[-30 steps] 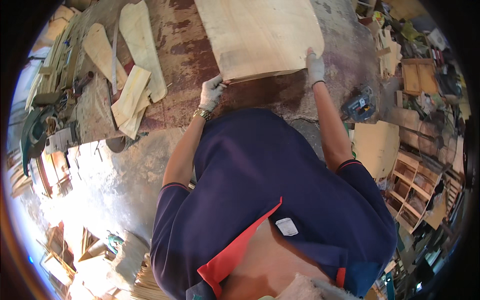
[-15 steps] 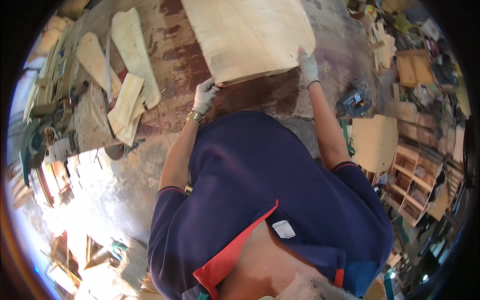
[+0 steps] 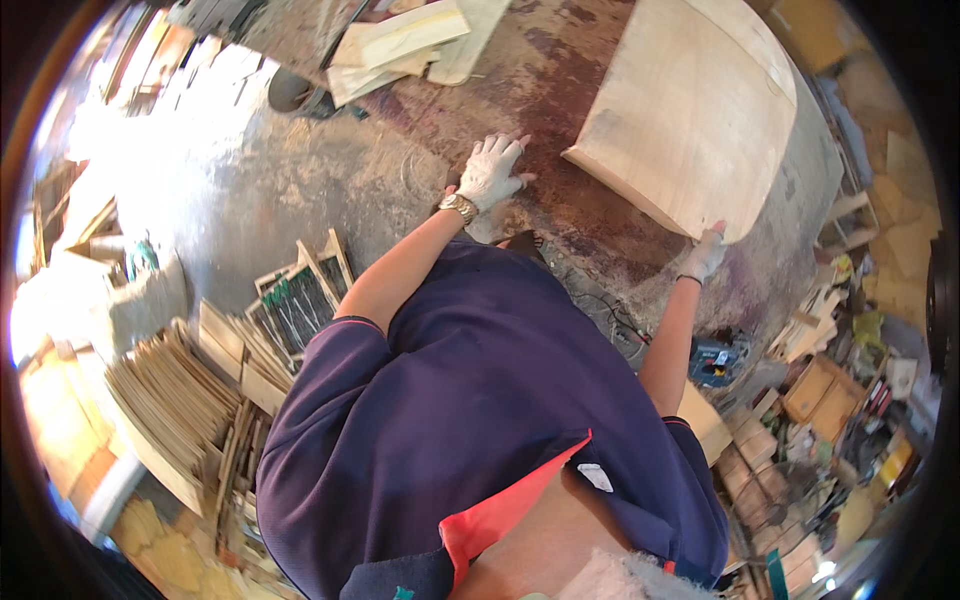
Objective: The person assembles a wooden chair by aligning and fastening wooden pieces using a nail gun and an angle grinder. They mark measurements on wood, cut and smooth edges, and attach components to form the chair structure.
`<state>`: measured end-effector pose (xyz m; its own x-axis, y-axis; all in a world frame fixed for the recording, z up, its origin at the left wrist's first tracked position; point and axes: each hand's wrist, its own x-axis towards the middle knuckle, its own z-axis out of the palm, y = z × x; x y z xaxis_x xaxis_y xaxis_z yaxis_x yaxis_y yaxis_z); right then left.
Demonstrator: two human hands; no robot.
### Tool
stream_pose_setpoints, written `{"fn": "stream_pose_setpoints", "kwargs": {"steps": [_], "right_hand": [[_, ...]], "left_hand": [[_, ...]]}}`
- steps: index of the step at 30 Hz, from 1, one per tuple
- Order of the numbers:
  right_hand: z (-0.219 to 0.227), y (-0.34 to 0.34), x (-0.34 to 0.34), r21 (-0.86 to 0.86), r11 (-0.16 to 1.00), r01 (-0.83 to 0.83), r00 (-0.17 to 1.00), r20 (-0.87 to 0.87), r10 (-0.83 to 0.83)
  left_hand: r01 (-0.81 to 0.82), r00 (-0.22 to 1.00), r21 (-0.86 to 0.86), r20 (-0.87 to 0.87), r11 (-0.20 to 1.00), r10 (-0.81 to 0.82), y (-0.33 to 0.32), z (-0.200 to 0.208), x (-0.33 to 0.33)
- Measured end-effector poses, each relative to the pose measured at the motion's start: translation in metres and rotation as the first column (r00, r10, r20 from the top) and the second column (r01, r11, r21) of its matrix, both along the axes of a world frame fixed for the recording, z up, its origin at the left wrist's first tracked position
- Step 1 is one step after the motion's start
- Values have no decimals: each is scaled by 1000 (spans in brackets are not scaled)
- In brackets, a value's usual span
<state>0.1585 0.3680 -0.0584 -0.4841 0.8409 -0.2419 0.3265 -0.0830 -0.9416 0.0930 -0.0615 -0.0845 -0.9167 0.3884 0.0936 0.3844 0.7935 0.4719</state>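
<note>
A large pale wooden panel [image 3: 690, 120] with rounded corners lies on the stained worktable [image 3: 545, 95], toward the right. Its near edge looks thick; whether it is one piece or a stack I cannot tell. At the near right corner my right hand [image 3: 706, 252], in a white glove, grips the panel with the thumb on top and the other fingers hidden beneath. My left hand [image 3: 490, 172], gloved as well and with a watch at the wrist, holds nothing. Its fingers are spread near the table's front edge, left of the panel and apart from it.
Several wood offcuts [image 3: 405, 50] lie at the table's far left. A blue power tool [image 3: 712, 362] sits by my right forearm. Stacked thin boards [image 3: 170, 400] stand at the lower left, and a brown wooden box [image 3: 822, 388] lies amid clutter at right.
My left hand has let go of the panel's near left corner and opened. The right hand keeps its grip. My view has turned, so the table appears shifted and rotated.
</note>
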Motion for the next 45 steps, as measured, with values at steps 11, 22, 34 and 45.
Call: {"fn": "stream_pose_setpoints", "kwargs": {"steps": [11,22,34,45], "right_hand": [[22,-85,17,359,923,138,892,360,-273],[-26,-362,135,628,69,-776,627,753,198],[47,-447,211,-296,276,-914,-120,850,513],[82,-452,199,-399,384,-833,-151,832,534]], "left_hand": [[274,931,-164,294,948,-218,-59,-36,18],[-414,743,599,657,686,-126,-254,-39,-9],[-700,698,345,515,625,498,-388,-139,-124],[-452,740,320,656,833,150,-304,-201,-51]]}}
